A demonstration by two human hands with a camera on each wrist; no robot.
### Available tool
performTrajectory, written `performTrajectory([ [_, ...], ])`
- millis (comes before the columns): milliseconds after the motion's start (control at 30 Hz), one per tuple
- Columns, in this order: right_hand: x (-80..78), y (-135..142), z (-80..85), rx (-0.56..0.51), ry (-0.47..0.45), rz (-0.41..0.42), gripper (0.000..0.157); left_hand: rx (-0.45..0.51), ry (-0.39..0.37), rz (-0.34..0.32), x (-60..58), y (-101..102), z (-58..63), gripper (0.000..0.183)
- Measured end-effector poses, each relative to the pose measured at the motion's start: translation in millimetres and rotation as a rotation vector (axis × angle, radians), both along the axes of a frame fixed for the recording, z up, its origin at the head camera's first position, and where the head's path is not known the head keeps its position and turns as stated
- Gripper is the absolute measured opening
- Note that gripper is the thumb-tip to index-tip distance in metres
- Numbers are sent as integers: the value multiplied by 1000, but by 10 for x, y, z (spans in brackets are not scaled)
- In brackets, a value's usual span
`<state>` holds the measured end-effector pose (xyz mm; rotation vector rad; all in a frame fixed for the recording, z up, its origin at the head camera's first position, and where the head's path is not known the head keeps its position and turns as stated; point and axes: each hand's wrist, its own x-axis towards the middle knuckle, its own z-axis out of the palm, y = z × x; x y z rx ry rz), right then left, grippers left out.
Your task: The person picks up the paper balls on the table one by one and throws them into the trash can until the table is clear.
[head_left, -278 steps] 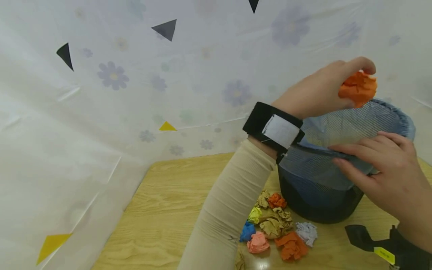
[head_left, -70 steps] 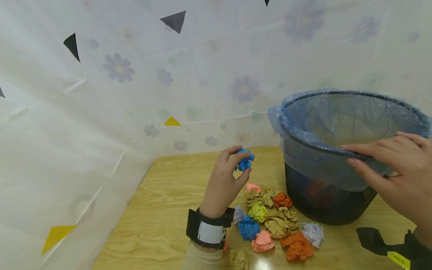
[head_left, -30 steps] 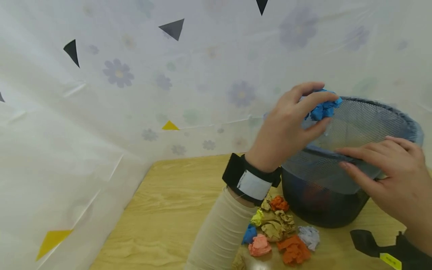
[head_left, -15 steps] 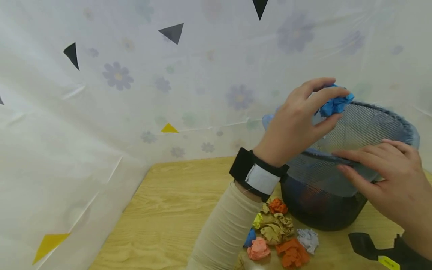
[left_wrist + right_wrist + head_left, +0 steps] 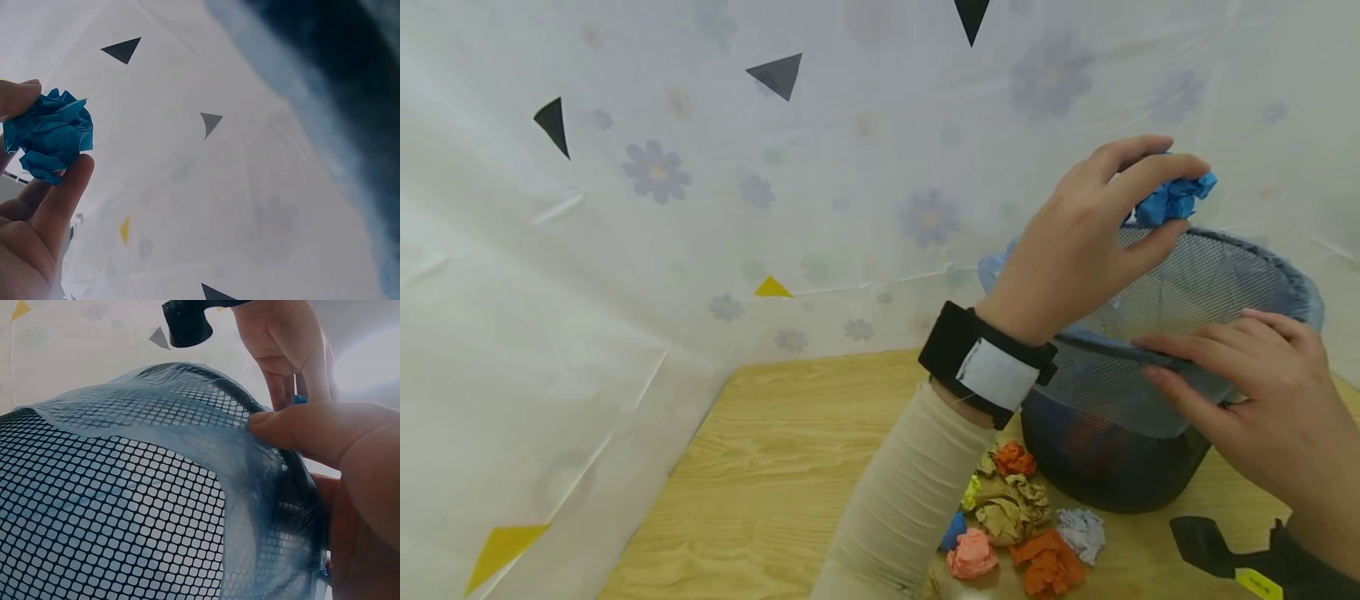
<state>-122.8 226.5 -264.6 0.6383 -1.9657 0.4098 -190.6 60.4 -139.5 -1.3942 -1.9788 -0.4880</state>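
In the head view my left hand (image 5: 1071,237) pinches a crumpled blue paper ball (image 5: 1174,200) between thumb and fingers. It holds the ball above the mouth of a black mesh wastebasket (image 5: 1120,450) lined with a thin blue plastic bag. The left wrist view shows the ball (image 5: 53,134) between the fingers and thumb, apart from the blurred bag edge. My right hand (image 5: 1262,379) grips the basket's near rim. In the right wrist view its thumb (image 5: 300,428) presses the bag-covered rim from outside, with the fingers over the other side. Reddish and blue shapes show faintly through the basket wall.
Several crumpled paper balls lie left of the basket: orange (image 5: 1048,562), pink (image 5: 972,552), grey-white (image 5: 1081,535), brown (image 5: 1011,508) and dark orange (image 5: 1015,459). My left forearm covers part of the pile. A flower-patterned plastic sheet (image 5: 820,208) hangs behind the wooden table (image 5: 760,475).
Earlier my left hand held an orange ball over the basket, then a blue one above the table. It has carried the blue ball right and up over the basket. My right hand stays on the rim.
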Motion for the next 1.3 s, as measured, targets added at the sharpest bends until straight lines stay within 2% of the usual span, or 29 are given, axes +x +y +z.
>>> performTrajectory([
  [300,2,-19,21,13,4,2,59,-54,-11,11,-48,170,143,43],
  [467,11,-44,32,19,-11,-6,60,-111,-47,49,-86,244,199,46],
  [733,14,-92,49,13,-28,-6,61,-214,-143,119,-90,284,216,50],
  [867,13,-103,49,12,-26,1,62,-318,-250,185,-45,294,221,53],
  [967,5,-104,45,13,-11,9,62,-364,-285,205,-17,292,218,51],
  [1200,-15,-97,42,22,14,12,60,-327,-229,182,-15,266,221,44],
  [1300,-13,-96,51,24,13,10,60,-323,-233,181,-20,249,221,42],
])
